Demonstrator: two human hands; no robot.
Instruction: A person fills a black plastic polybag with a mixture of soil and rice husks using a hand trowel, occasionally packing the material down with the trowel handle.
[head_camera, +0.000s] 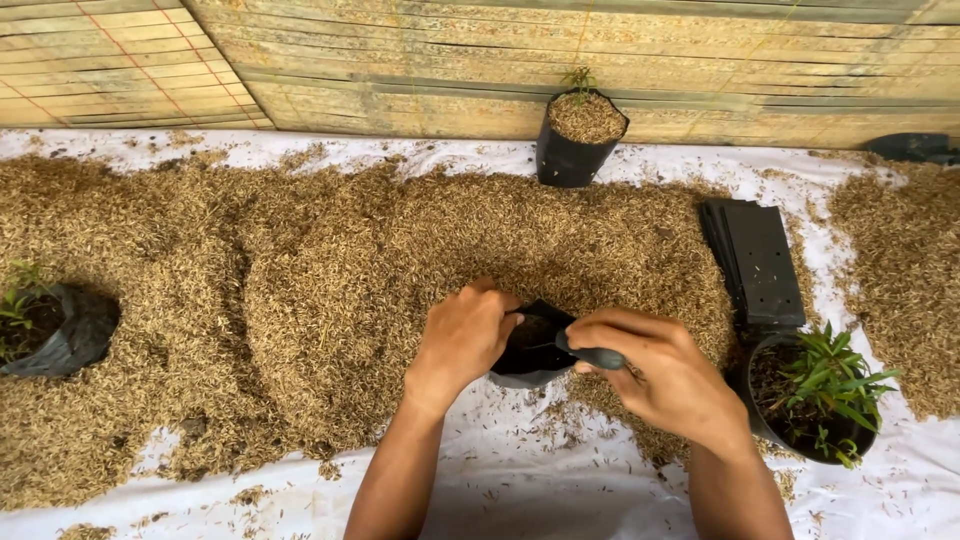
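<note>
Both hands spread the mouth of an empty black plastic nursery bag (530, 352) at the near edge of the rice-husk heap (330, 280) on the white-sheeted tabletop (560, 490). The left hand (462, 338) pinches the left rim; the right hand (660, 372) pinches the right rim. The thin film looks light, limp and easily collapsed, best held at opposite rim edges. A filled bag with seedling (810, 395) stands just right.

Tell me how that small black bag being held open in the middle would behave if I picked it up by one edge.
The black bag looks like thin film, pinched open by the left hand and right hand, so it would probably sag and fold shut. It seems empty, so likely very light. The husks around it are loose and might cling or spill.
</note>
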